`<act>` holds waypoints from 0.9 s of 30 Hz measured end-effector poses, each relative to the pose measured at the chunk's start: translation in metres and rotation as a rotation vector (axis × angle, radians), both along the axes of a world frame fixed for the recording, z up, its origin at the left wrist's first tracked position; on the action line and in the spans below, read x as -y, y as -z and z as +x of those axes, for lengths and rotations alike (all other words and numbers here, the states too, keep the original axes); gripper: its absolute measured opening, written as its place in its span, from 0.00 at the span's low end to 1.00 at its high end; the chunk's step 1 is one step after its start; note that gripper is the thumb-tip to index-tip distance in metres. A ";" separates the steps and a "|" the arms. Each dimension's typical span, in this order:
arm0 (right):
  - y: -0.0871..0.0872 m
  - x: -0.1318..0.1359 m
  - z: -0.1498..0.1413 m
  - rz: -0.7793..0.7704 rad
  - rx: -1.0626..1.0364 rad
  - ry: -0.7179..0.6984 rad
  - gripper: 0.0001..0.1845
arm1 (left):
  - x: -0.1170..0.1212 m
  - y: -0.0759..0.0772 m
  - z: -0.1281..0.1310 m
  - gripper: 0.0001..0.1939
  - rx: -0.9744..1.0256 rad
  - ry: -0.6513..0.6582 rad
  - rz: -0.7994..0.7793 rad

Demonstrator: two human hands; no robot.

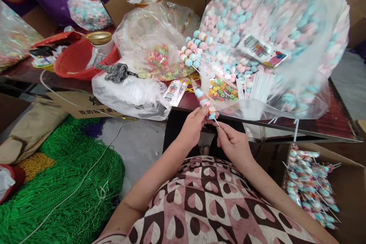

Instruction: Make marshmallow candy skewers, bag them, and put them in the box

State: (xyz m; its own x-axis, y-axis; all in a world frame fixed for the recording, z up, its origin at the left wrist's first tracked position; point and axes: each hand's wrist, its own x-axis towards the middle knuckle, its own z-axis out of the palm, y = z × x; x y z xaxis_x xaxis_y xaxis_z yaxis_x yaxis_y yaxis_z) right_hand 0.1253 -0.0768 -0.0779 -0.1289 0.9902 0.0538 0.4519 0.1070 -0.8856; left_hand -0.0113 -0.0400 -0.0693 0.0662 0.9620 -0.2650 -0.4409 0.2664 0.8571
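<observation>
My left hand (194,125) is closed around a wrapped marshmallow skewer (202,98) with pink, blue and white pieces, held over my lap at the table's front edge. The fingers of my right hand (232,140) pinch the lower end of its white stick. Past my hands, unwrapped marshmallow skewers (191,54) lean against a big clear bag of pink, blue and white marshmallows (225,19). Colourful ring candies (221,89) lie close by, beside a bundle of white sticks (261,87). Printed plastic sleeves (175,92) rest to the left.
A cardboard box (350,187) at the lower right holds many wrapped skewers (309,183). On the dark red table (340,116) stand a red basket (71,59) and a clear bag of candies (137,26). Green strands (71,183) are heaped at the lower left, crossed by a thin cable.
</observation>
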 end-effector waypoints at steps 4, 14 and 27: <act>-0.001 -0.001 -0.001 0.157 0.159 -0.023 0.21 | 0.004 -0.005 0.003 0.21 0.172 0.051 -0.036; -0.005 -0.005 0.006 0.262 0.285 -0.090 0.20 | 0.006 0.002 0.008 0.11 0.119 -0.040 -0.110; -0.004 -0.036 0.000 0.475 0.208 0.013 0.10 | 0.012 0.005 0.006 0.08 0.086 0.104 -0.128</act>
State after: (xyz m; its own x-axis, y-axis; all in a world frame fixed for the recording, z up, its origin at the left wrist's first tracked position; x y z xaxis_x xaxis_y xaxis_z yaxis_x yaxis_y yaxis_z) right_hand 0.1249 -0.0405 -0.0736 -0.1725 0.8643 0.4725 0.6171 0.4687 -0.6320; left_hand -0.0050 -0.0521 -0.0743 0.1910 0.9076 -0.3739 -0.4758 0.4188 0.7735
